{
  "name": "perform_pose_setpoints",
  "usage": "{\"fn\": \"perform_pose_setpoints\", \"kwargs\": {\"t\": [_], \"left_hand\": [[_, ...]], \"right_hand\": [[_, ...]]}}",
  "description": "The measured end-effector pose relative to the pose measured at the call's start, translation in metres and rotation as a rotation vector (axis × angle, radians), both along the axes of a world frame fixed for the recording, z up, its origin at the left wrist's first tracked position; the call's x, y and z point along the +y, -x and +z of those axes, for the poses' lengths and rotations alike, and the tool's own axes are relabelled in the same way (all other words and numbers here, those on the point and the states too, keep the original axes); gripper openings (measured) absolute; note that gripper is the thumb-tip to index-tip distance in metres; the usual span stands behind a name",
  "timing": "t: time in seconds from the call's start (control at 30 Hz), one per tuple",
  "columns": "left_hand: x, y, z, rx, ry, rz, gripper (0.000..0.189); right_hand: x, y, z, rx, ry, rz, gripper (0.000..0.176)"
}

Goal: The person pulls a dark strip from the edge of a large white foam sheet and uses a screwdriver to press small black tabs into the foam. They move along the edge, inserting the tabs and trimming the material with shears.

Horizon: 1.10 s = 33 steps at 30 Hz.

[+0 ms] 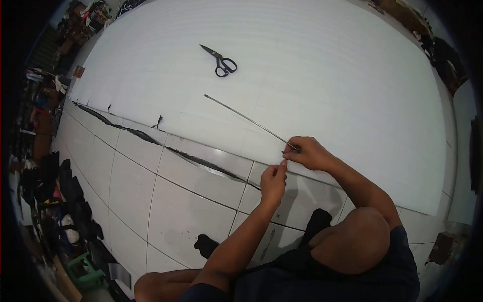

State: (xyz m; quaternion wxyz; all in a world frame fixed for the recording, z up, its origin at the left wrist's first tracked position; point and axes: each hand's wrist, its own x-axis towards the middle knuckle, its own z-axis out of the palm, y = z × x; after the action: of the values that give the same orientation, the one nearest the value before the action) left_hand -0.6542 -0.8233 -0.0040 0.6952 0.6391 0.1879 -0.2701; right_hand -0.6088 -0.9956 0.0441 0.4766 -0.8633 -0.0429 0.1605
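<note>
A thin metal rod [246, 118] slants over a large white foam-like sheet [327, 65]. Its near end is in my right hand [311, 153], whose fingers are closed around it by the sheet's front edge. My left hand [273, 185] is pinched shut just below, its fingertips almost meeting the right ones. A tiny dark tip shows between the two hands; what the left fingers hold is too small to make out. A long black strip [201, 161] runs along the front edge and ends beside my left hand. Several small black ties poke up through the sheet's edge.
Black-handled scissors [220, 61] lie on the sheet, beyond the rod. White floor tiles [186, 201] run along the front edge. At the lower left stand a green stool [84, 272] and piled dark items [75, 201]. A white roll [462, 151] is at the right.
</note>
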Motion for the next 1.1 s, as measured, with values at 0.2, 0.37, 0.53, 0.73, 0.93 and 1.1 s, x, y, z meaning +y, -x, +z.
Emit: {"fn": "perform_pose_setpoints", "kwargs": {"t": [0.2, 0.37, 0.53, 0.73, 0.93, 1.1], "left_hand": [[-0.015, -0.008, -0.004, 0.155, -0.192, 0.298, 0.049], [-0.015, -0.015, -0.031, 0.286, -0.104, 0.284, 0.064], [-0.017, -0.025, -0.046, 0.246, -0.056, 0.198, 0.108], [-0.022, -0.029, -0.036, 0.31, -0.07, 0.282, 0.1], [-0.031, -0.022, -0.062, 0.196, -0.141, 0.396, 0.101], [-0.028, -0.02, -0.047, 0.172, -0.188, 0.377, 0.101]], "right_hand": [[0.001, -0.016, -0.017, -0.039, 0.027, -0.027, 0.018], [0.008, -0.007, -0.046, -0.162, 0.128, -0.072, 0.019], [-0.011, -0.004, -0.036, -0.091, 0.102, -0.128, 0.025], [-0.057, 0.051, 0.119, 0.204, 0.167, -0.205, 0.048], [-0.074, 0.111, 0.187, -0.182, 0.965, 0.23, 0.037], [-0.057, 0.131, 0.202, -0.304, 1.193, 0.272, 0.04]]}}
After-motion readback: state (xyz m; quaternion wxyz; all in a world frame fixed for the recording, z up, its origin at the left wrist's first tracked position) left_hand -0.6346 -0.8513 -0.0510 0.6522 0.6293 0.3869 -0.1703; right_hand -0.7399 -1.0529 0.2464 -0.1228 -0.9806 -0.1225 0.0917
